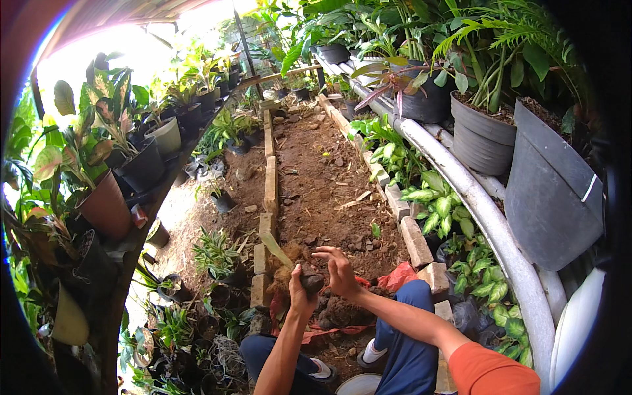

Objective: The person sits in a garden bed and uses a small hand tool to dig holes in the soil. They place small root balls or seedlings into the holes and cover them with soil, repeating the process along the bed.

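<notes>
My left hand [302, 291] holds a small dark pot or clump [312, 282], with its thumb raised along the near side. A pale yellow-green leaf or stem [276, 252] and brown fibrous roots [282, 277] stick out to the left of it. Just right of it is my right hand [339, 271], its fingers apart and bent, holding nothing that I can see. Beneath both hands, dark soil clods [340, 311] lie on a red plastic sheet [397, 276] between my knees.
Brick edging [270, 182] on the left and more bricks [415, 242] on the right border the soil path [326, 168]. Potted plants stand on the left shelf and on the ground below it. Large pots [484, 133] sit along white pipes [474, 192] at right. A round white container [359, 385] is below me.
</notes>
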{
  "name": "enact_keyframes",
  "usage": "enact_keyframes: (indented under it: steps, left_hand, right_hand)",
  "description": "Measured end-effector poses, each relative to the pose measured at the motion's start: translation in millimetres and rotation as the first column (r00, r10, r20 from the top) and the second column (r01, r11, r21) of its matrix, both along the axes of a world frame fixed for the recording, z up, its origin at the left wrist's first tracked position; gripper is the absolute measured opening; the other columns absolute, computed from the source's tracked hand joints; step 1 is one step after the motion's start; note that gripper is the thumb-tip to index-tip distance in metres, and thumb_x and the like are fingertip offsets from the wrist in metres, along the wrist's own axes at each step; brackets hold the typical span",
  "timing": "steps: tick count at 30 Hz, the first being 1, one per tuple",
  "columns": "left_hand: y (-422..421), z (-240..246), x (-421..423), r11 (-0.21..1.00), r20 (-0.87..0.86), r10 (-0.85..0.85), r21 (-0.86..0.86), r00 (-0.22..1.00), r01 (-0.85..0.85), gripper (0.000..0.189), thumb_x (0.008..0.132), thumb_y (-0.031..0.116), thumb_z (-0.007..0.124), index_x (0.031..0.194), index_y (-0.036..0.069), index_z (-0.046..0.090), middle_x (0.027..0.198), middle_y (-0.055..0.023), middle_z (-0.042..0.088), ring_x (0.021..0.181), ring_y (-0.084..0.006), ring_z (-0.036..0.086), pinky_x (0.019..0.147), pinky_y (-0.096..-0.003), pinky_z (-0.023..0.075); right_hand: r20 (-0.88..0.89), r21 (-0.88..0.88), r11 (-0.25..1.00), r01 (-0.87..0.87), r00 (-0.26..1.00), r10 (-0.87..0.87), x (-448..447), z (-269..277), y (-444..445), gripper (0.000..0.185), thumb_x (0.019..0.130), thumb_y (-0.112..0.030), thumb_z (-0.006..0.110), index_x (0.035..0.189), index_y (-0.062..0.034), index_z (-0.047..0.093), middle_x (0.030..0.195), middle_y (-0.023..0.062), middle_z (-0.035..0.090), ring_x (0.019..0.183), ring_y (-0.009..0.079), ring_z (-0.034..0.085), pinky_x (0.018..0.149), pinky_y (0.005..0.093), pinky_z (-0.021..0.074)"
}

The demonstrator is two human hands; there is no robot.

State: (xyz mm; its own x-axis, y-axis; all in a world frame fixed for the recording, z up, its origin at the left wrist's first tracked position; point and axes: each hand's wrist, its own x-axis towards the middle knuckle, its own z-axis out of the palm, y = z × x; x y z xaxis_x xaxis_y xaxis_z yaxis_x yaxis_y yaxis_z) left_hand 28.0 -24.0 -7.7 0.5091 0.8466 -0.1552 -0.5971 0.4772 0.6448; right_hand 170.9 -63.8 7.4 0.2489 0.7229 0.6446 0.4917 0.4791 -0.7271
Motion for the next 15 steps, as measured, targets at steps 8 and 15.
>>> enact_keyframes:
  steps: [8, 15]
  left_hand:
    - [-3.6, 18.5, -1.6, 0.997, 0.062, 0.063, 0.041, 0.996, -0.065, 0.048, 0.098, 0.043, 0.055, 0.123, 0.002, 0.051, 0.111, -0.0109, 0.062, 0.1, -0.022, 0.064, 0.092, -0.0349, 0.0537]
    - [1.6, 7.2, -5.5, 1.0, 0.108, -0.001, 0.003, 0.994, 0.001, 0.064, 0.1, 0.05, 0.049, 0.137, -0.002, 0.044, 0.125, -0.0155, 0.059, 0.113, -0.0254, 0.06, 0.107, -0.0381, 0.0464]
  right_hand:
    - [-0.248, -0.186, 0.982, 0.021, 0.966, -0.068, 15.6, 1.3, 7.2, 0.058, 0.108, -0.042, 0.022, 0.118, 0.0021, 0.058, 0.105, 0.0134, 0.07, 0.094, 0.0247, 0.065, 0.092, 0.036, 0.0455]
    - [-0.209, -0.192, 0.979, 0.064, 0.972, -0.105, 21.6, 3.9, 10.0, 0.061, 0.108, -0.043, 0.022, 0.108, 0.0018, 0.064, 0.106, 0.0135, 0.068, 0.097, 0.0262, 0.065, 0.09, 0.0364, 0.0467]
